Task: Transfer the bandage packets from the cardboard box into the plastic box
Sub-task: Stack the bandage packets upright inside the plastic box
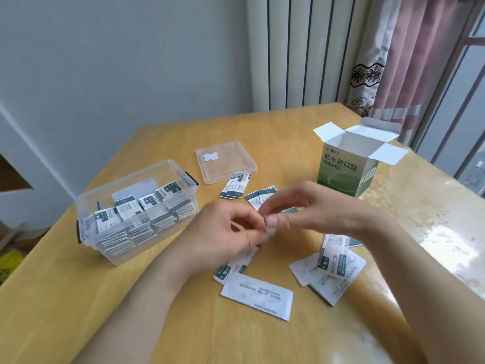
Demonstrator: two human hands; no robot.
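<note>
Clear rectangular plastic box (136, 208), largely filled with white-and-green bandage packets (147, 214); right of it, left hand (223, 229) and right hand (301, 206) pinch one packet, loose packets (258, 295) remaining on wooden bench (78, 298), green-and-white cardboard box (346, 166) apparently emptied.

Cardboard box (346, 166) front: white characters "防水创口贴" on green.
Packet (334, 261) near right forearm: the same "防水创口贴", printed sideways.
Other packets' small print: too blurred to read.
</note>
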